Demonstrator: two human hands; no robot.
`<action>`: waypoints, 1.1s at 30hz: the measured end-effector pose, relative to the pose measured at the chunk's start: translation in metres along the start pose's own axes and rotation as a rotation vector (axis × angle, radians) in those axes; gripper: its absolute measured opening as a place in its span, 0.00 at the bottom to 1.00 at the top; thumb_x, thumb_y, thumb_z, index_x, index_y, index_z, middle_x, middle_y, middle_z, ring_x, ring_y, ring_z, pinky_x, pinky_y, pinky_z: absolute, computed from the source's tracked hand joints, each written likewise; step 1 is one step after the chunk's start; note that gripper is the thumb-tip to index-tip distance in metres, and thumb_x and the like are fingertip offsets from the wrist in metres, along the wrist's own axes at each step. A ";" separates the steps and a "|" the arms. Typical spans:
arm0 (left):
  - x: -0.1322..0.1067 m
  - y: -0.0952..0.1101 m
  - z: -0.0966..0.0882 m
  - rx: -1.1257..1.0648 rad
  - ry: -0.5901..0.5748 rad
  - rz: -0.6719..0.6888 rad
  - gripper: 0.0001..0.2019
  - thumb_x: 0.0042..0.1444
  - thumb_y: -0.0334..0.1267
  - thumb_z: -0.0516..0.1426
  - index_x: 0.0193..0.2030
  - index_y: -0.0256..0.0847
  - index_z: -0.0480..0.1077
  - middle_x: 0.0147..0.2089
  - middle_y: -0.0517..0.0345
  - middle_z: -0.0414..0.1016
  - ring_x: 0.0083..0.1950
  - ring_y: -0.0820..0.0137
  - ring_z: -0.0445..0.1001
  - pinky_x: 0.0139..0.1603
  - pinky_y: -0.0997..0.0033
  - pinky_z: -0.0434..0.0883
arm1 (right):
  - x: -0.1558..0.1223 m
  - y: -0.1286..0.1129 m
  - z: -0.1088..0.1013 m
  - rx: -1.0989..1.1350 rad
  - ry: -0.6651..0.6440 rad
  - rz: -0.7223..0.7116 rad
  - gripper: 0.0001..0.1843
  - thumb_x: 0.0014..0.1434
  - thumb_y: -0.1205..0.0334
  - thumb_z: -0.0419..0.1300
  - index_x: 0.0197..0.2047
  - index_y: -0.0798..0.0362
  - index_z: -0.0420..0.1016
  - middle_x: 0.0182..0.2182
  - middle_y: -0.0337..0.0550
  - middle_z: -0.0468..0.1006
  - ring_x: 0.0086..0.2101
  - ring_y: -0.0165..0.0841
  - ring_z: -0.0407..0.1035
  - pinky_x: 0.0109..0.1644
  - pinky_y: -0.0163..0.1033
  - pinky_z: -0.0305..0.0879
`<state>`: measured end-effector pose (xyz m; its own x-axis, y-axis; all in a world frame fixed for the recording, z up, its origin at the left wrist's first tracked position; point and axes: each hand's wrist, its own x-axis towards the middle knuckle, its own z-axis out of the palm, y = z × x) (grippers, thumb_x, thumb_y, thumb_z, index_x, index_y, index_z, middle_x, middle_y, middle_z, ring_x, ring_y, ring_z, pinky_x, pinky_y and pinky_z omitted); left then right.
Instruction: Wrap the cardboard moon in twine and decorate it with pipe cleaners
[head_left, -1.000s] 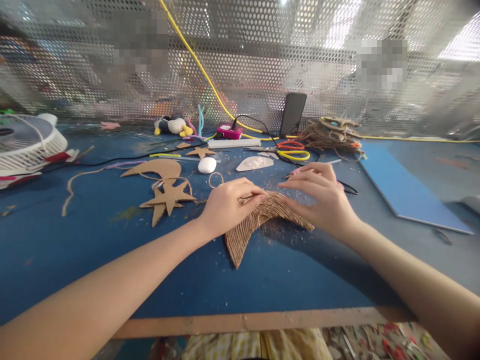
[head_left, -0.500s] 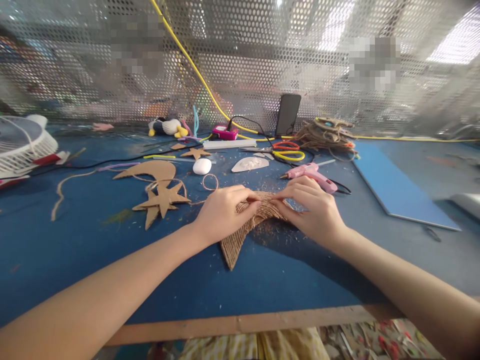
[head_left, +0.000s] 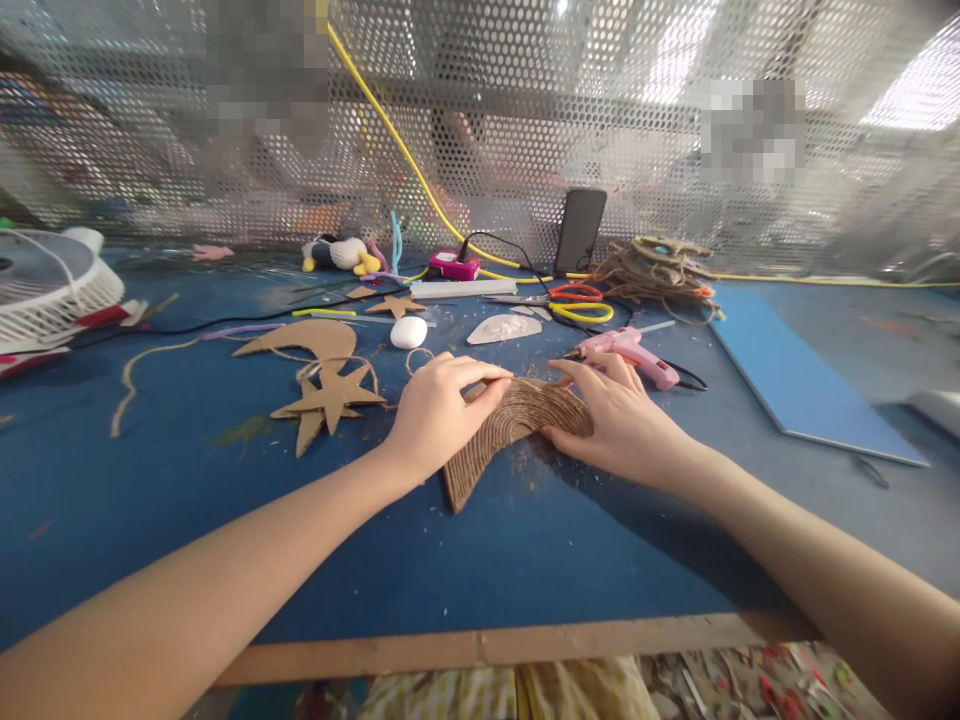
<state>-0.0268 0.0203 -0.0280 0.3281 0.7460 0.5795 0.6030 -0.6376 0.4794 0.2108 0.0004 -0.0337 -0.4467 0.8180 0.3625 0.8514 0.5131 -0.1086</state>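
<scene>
A moon-shaped crescent (head_left: 517,415) covered in rows of brown twine lies on the blue table. My left hand (head_left: 442,410) rests over its left part, thumb and forefinger pinched at the upper edge. Loose twine (head_left: 415,358) loops out behind that hand toward the cardboard stars (head_left: 332,398); the bit between the fingertips is hard to see. My right hand (head_left: 615,410) straddles the crescent's right end, thumb against the inner curve and fingers apart along the outer side. Just beyond it lies a pink glue gun (head_left: 630,352).
Behind are a white egg-shaped piece (head_left: 409,332), scissors (head_left: 581,311), a phone (head_left: 580,230) and a twine bundle (head_left: 652,270). A bare cardboard crescent (head_left: 322,340) lies left, a white fan (head_left: 60,285) farther left. A blue board (head_left: 810,380) is at right.
My right hand has let go of its pinch at the top edge and spread around the crescent's right end. The crescent has turned slightly, its lower tip moving up and left.
</scene>
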 end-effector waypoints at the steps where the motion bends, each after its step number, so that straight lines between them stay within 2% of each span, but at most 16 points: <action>1: 0.000 0.000 0.000 -0.002 0.003 0.004 0.06 0.62 0.37 0.59 0.39 0.45 0.80 0.40 0.60 0.84 0.40 0.67 0.77 0.46 0.64 0.70 | 0.000 0.000 0.000 -0.010 0.001 0.015 0.38 0.55 0.46 0.63 0.64 0.56 0.62 0.51 0.60 0.72 0.57 0.56 0.59 0.59 0.64 0.60; 4: 0.001 -0.001 0.001 -0.024 -0.001 0.030 0.05 0.61 0.37 0.61 0.38 0.44 0.80 0.38 0.60 0.83 0.38 0.67 0.75 0.46 0.64 0.69 | 0.000 -0.001 -0.003 -0.030 -0.001 0.031 0.39 0.56 0.43 0.62 0.63 0.58 0.63 0.52 0.60 0.73 0.58 0.56 0.58 0.61 0.64 0.58; 6: 0.000 -0.001 0.002 -0.029 -0.024 0.038 0.05 0.60 0.37 0.62 0.37 0.44 0.80 0.37 0.60 0.82 0.38 0.67 0.73 0.45 0.63 0.69 | 0.000 -0.003 -0.007 -0.003 0.025 -0.010 0.34 0.60 0.44 0.60 0.62 0.56 0.65 0.54 0.57 0.72 0.57 0.54 0.58 0.62 0.63 0.57; 10: 0.000 0.000 0.003 -0.011 -0.069 0.020 0.03 0.57 0.36 0.63 0.35 0.44 0.80 0.37 0.57 0.80 0.41 0.64 0.70 0.45 0.61 0.68 | 0.003 -0.006 -0.015 0.078 0.127 -0.187 0.12 0.63 0.59 0.59 0.49 0.50 0.75 0.47 0.48 0.78 0.53 0.46 0.61 0.62 0.57 0.57; 12: 0.000 0.000 0.003 0.008 -0.084 0.017 0.03 0.56 0.35 0.63 0.33 0.44 0.80 0.38 0.56 0.79 0.42 0.63 0.69 0.47 0.60 0.68 | 0.004 -0.008 -0.017 0.093 0.166 -0.245 0.08 0.63 0.64 0.59 0.44 0.49 0.78 0.42 0.46 0.80 0.51 0.45 0.62 0.61 0.56 0.58; 16: -0.001 0.000 0.003 0.026 -0.109 0.041 0.05 0.55 0.33 0.62 0.32 0.44 0.81 0.39 0.56 0.79 0.42 0.62 0.67 0.48 0.59 0.67 | 0.004 -0.008 -0.015 0.100 0.166 -0.305 0.08 0.62 0.68 0.59 0.41 0.50 0.79 0.41 0.44 0.81 0.51 0.46 0.61 0.58 0.56 0.59; 24: -0.002 -0.002 0.006 0.031 -0.119 0.085 0.06 0.53 0.31 0.62 0.32 0.44 0.81 0.39 0.57 0.78 0.41 0.63 0.65 0.46 0.61 0.67 | 0.001 -0.002 -0.008 0.117 0.097 -0.375 0.10 0.61 0.69 0.58 0.43 0.51 0.79 0.40 0.44 0.82 0.53 0.48 0.62 0.57 0.58 0.59; 33: -0.002 -0.006 0.007 0.055 -0.121 0.123 0.07 0.53 0.30 0.61 0.32 0.44 0.81 0.39 0.58 0.79 0.41 0.63 0.65 0.47 0.61 0.66 | 0.001 -0.005 -0.010 0.120 0.066 -0.391 0.11 0.60 0.71 0.57 0.44 0.52 0.79 0.41 0.42 0.82 0.54 0.48 0.62 0.59 0.57 0.60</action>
<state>-0.0258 0.0243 -0.0366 0.4848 0.6829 0.5464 0.5908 -0.7164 0.3712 0.2084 -0.0036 -0.0237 -0.7085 0.5385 0.4560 0.5810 0.8120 -0.0561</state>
